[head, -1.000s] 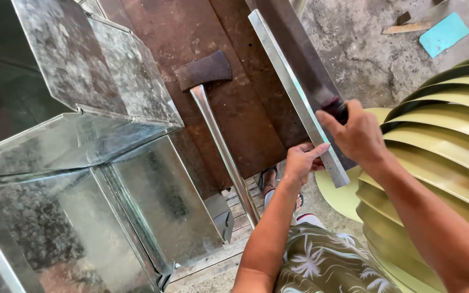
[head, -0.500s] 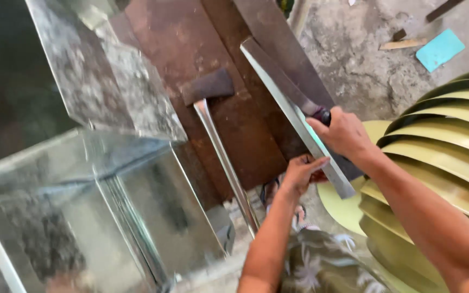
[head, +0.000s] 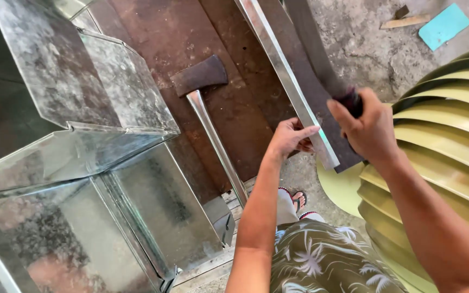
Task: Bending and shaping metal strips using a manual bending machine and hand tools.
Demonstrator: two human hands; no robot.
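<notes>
Head camera is showing you gripping a dark, flat, heavy bar tool (head: 321, 65) by its black handle, your right hand (head: 373, 130) wrapped tight around it. Your left hand (head: 289, 138) is steadying the near end of a long, narrow strip of bright galvanised sheet metal (head: 286, 76), fingers closed loosely against its left edge. The strip is lying on the rusty brown steel plate (head: 191, 38), near that plate's right edge, with the dark bar resting along its right side.

Your left fingertips are sitting close to where the bar is bearing down, so a slipped blow could catch them. The strip's cut edge looks sharp and could slice your bare palm. The rusty-headed hatchet with a shiny metal shaft (head: 204, 95) is lying loose beside your left forearm, above your sandalled foot (head: 298, 201).
</notes>
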